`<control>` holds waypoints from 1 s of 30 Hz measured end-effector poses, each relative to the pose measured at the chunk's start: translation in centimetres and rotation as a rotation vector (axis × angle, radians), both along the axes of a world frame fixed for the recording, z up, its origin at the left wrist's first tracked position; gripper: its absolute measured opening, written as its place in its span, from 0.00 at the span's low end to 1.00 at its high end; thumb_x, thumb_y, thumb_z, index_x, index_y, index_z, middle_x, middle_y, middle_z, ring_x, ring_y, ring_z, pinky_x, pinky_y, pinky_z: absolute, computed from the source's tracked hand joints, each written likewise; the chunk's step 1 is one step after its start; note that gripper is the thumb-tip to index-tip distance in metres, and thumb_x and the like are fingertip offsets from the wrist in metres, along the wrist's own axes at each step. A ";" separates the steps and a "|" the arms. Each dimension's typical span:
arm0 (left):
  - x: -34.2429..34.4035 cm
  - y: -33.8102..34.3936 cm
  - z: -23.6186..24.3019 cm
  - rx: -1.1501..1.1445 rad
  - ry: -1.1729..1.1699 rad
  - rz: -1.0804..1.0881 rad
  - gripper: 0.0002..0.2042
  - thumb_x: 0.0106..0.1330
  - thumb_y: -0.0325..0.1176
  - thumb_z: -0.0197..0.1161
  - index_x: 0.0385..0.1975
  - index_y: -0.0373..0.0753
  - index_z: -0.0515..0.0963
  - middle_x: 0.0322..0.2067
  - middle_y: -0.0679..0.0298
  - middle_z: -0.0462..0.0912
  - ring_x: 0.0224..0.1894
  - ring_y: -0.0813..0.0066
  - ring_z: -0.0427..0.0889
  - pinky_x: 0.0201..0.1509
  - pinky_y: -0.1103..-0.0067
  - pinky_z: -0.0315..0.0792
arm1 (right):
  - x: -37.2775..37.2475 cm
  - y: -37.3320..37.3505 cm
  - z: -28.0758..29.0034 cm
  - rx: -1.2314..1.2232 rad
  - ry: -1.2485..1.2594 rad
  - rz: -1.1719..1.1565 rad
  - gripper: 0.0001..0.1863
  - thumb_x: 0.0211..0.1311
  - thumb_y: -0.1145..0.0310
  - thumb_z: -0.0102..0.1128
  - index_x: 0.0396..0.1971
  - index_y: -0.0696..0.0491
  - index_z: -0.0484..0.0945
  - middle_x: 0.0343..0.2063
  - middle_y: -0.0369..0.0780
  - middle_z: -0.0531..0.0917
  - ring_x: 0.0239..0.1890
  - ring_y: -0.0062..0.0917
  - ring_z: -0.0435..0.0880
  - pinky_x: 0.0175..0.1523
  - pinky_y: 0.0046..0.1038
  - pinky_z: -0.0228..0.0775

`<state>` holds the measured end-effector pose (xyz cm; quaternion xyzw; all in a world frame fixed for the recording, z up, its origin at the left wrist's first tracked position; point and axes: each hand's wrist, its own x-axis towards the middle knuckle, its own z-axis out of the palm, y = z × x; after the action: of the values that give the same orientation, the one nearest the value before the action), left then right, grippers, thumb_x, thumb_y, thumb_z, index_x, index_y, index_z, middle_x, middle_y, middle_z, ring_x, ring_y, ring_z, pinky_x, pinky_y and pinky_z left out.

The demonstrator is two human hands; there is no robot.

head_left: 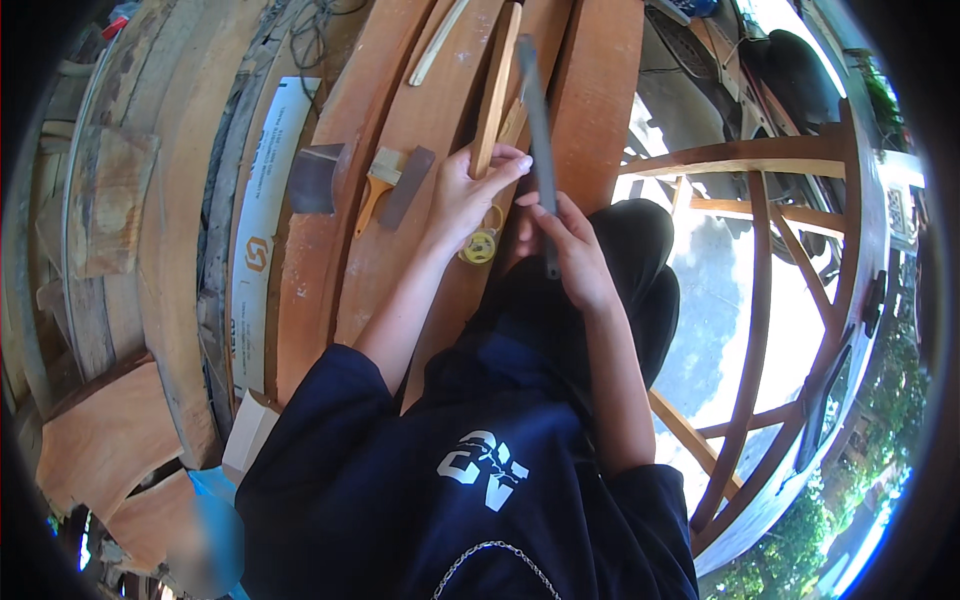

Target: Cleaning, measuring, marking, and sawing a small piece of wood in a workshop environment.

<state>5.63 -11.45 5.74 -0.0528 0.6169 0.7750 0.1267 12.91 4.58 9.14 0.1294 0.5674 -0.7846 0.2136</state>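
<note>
My left hand grips a long pale wooden stick near its lower end, thumb across it. My right hand holds a long, flat grey metal strip upright, just right of the stick. A small yellow round object, perhaps a tape measure, lies on the reddish boards beneath my hands. Left of my left hand lie a wooden-handled paintbrush, a narrow grey strip and a dark sheet, perhaps sandpaper. A thinner pale stick lies at the top.
Stacked planks fill the left, with a long white printed panel, a dark cord and plywood pieces lower down. On the right, a wooden frame stands over bright ground, with greenery beyond.
</note>
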 end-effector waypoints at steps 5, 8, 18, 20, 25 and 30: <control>-0.6 1.3 0.9 0.040 -0.111 -0.142 0.19 0.77 0.50 0.60 0.48 0.38 0.81 0.31 0.74 0.78 0.17 0.96 0.60 0.18 0.89 0.51 | 1.8 2.7 1.1 0.147 -0.039 -0.263 0.12 0.81 0.63 0.50 0.54 0.52 0.77 0.26 0.29 0.68 0.25 0.13 0.67 0.34 0.20 0.64; -0.8 1.3 1.3 0.149 -0.124 -0.245 0.21 0.81 0.51 0.52 0.49 0.38 0.80 0.29 0.75 0.72 0.16 0.95 0.59 0.17 0.89 0.50 | 2.6 3.4 1.4 0.176 -0.041 -0.377 0.12 0.81 0.63 0.50 0.54 0.51 0.77 0.24 0.27 0.62 0.23 0.12 0.60 0.32 0.19 0.59; -0.6 3.4 1.6 0.085 0.005 -0.352 0.29 0.84 0.55 0.37 0.49 0.37 0.81 0.29 0.74 0.69 0.23 0.90 0.62 0.25 0.87 0.58 | 3.7 2.8 2.7 0.290 -0.006 -0.476 0.12 0.81 0.64 0.50 0.53 0.53 0.78 0.24 0.26 0.64 0.23 0.09 0.58 0.29 0.17 0.54; -0.6 3.8 1.6 0.103 0.003 -0.361 0.29 0.84 0.55 0.37 0.49 0.36 0.80 0.29 0.74 0.69 0.23 0.90 0.64 0.25 0.88 0.59 | 3.6 2.7 2.9 0.317 0.004 -0.464 0.12 0.81 0.64 0.50 0.53 0.53 0.78 0.24 0.26 0.65 0.23 0.09 0.58 0.29 0.17 0.54; -0.9 4.9 1.7 0.542 -0.217 -0.280 0.20 0.82 0.48 0.52 0.55 0.37 0.78 0.36 0.71 0.75 0.39 0.85 0.77 0.47 0.77 0.77 | 3.9 3.3 3.2 0.218 0.031 -0.421 0.14 0.81 0.63 0.48 0.54 0.54 0.78 0.24 0.27 0.65 0.24 0.10 0.60 0.30 0.17 0.55; -1.5 6.0 1.8 0.446 -0.073 -0.167 0.16 0.79 0.42 0.59 0.59 0.40 0.75 0.47 0.67 0.80 0.48 0.80 0.80 0.57 0.70 0.79 | 5.4 5.1 2.9 0.214 0.052 -0.503 0.15 0.81 0.63 0.48 0.54 0.55 0.78 0.24 0.28 0.65 0.26 0.11 0.61 0.31 0.18 0.56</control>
<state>4.12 -5.48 7.52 -0.0002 0.4276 0.8766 0.2209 18.33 9.72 12.01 0.2679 0.6026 -0.7515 -0.0178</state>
